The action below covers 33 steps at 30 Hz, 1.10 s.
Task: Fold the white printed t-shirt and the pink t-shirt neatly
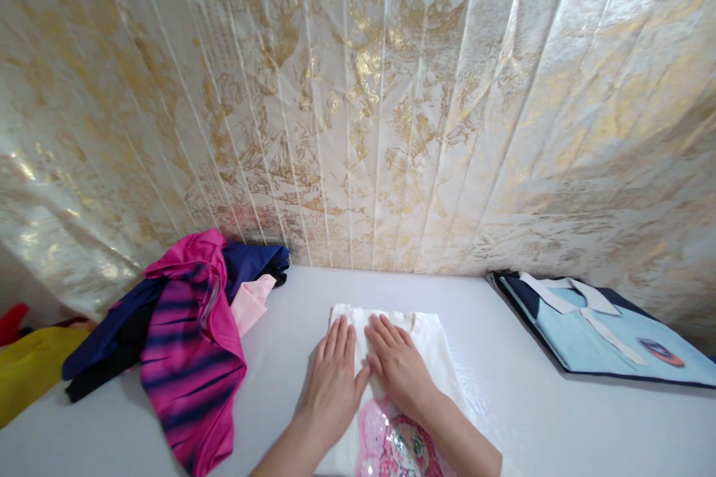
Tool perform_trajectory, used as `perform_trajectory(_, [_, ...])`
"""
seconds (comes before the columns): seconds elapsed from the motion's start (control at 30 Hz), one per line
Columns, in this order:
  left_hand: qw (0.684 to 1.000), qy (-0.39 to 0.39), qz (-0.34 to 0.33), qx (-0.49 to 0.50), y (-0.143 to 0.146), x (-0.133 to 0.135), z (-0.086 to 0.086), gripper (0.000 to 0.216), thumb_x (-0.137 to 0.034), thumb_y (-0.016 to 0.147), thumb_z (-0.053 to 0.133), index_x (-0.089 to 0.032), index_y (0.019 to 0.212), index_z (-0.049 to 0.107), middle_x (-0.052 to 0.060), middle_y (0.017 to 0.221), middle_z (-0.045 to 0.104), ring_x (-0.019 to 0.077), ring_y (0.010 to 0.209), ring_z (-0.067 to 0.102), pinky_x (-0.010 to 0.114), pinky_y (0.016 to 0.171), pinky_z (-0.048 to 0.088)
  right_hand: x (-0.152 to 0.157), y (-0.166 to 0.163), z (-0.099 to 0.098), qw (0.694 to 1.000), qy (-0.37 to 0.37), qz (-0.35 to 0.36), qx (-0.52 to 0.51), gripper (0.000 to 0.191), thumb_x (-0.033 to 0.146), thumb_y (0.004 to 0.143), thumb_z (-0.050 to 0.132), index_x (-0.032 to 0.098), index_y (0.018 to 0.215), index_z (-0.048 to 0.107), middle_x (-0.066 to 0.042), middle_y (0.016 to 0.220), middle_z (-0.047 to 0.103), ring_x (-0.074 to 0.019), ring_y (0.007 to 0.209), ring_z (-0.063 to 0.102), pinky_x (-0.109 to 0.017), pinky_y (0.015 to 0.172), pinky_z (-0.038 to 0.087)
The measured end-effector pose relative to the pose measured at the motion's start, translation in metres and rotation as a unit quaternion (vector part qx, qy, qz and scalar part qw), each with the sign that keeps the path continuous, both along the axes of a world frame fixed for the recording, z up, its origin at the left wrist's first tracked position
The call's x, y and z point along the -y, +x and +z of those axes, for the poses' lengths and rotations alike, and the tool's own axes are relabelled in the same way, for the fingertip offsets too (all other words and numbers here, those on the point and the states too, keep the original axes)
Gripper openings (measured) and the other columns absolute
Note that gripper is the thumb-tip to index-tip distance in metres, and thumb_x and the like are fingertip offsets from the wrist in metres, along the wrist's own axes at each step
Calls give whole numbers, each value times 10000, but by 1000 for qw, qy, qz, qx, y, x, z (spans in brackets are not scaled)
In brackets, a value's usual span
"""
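A white shirt (441, 358) with a pink sequined cartoon figure lies folded on the white table, its lower part running out of the picture. My left hand (334, 380) rests flat on the shirt's upper left part, fingers stretched away from me. Close beside it, my right hand (398, 361) lies flat on the upper middle, its thumb near the left thumb. Both palms press on the cloth without gripping it. The forearms hide part of the printed figure.
On the left sits a loose heap of clothes with a pink and navy striped garment (193, 343), a pale pink piece (251, 303) and a yellow cloth (36, 365). A folded light blue polo shirt (604, 335) lies at the right. A gold-patterned curtain (363, 104) hangs behind the table (268, 402).
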<state>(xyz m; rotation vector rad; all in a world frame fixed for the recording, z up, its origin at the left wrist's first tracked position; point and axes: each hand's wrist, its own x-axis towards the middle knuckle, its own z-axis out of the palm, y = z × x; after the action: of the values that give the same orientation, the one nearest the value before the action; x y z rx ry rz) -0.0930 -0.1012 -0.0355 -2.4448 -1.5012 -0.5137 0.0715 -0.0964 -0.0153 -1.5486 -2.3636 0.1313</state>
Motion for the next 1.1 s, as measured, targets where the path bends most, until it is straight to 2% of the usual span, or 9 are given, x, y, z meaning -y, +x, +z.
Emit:
perform_trajectory(0.1, [1000, -26, 9, -6, -2, -1, 0, 533, -368, 927, 473, -87, 1379, 449, 201, 1471, 381, 315, 1353, 376, 457, 1046, 391, 9, 9, -9, 999, -16, -13, 33, 511, 311, 963, 425, 163, 1451, 386, -91, 1533, 287, -260, 1415, 262, -447, 1122, 267])
perform_trajectory(0.2, [999, -28, 20, -10, -1, -5, 3, 459, -280, 924, 438, -95, 1341, 493, 197, 1437, 437, 318, 1326, 416, 468, 1036, 396, 11, 11, -8, 999, -15, -20, 39, 520, 360, 972, 408, 171, 1456, 380, -70, 1538, 256, -256, 1422, 242, -441, 1140, 256])
perform_trajectory(0.3, [1000, -4, -12, -9, 1, -11, 5, 464, -206, 921, 392, -76, 1360, 470, 174, 1458, 415, 285, 1346, 393, 435, 1056, 383, 18, 13, -5, 999, -5, -28, 41, 539, 395, 973, 399, 150, 1453, 382, -77, 1540, 235, -265, 1423, 235, -450, 1147, 254])
perform_trajectory(0.4, [999, -2, -39, -14, 3, -13, 1, 488, -247, 937, 409, -73, 1392, 436, 158, 1477, 391, 270, 1369, 356, 410, 1071, 374, 31, 18, -6, 999, 3, -22, 49, 565, 400, 963, 421, 142, 1462, 362, -88, 1543, 213, -281, 1422, 230, -464, 1139, 274])
perform_trajectory(0.57, [999, -28, -22, -11, 6, -12, 0, 502, -320, 940, 460, -142, 1408, 439, 130, 1502, 355, 303, 1394, 299, 463, 1073, 360, 42, 26, -13, 999, -6, -12, 43, 609, 424, 949, 451, 163, 1482, 318, -92, 1550, 197, -299, 1428, 200, -485, 1136, 275])
perform_trajectory(0.8, [994, -102, -20, -16, 5, -10, 14, 499, -317, 954, 442, -150, 1424, 423, 118, 1528, 291, 296, 1411, 259, 465, 1087, 337, 38, 34, -8, 997, -29, 6, -67, 537, 372, 938, 457, 152, 1426, 420, -119, 1529, 314, -273, 1414, 264, -465, 1125, 301])
perform_trajectory(0.9, [989, -148, -30, -8, 9, 0, 21, 520, -309, 947, 449, -135, 1435, 400, 119, 1540, 259, 288, 1424, 222, 467, 1105, 305, 31, 61, 4, 984, 13, -50, -171, 433, 340, 938, 395, 171, 1320, 510, -131, 1423, 479, -240, 1314, 435, -420, 1066, 381])
perform_trajectory(0.97, [983, -177, -56, 2, 16, 8, 26, 542, -309, 942, 457, -135, 1448, 373, 111, 1550, 233, 280, 1433, 197, 467, 1119, 277, 24, 87, 15, 970, 30, -113, -214, 372, 347, 920, 377, 185, 1195, 568, -126, 1228, 618, -238, 1148, 567, -407, 986, 435])
perform_trajectory(1.1, [974, -191, -109, 44, 45, 9, 43, 521, -212, 904, 505, -169, 1416, 414, 88, 1524, 329, 267, 1402, 278, 445, 1099, 296, 13, 137, 27, 950, -47, -225, -210, 286, 363, 834, 411, 187, 941, 610, -92, 894, 685, -237, 805, 636, -365, 772, 469])
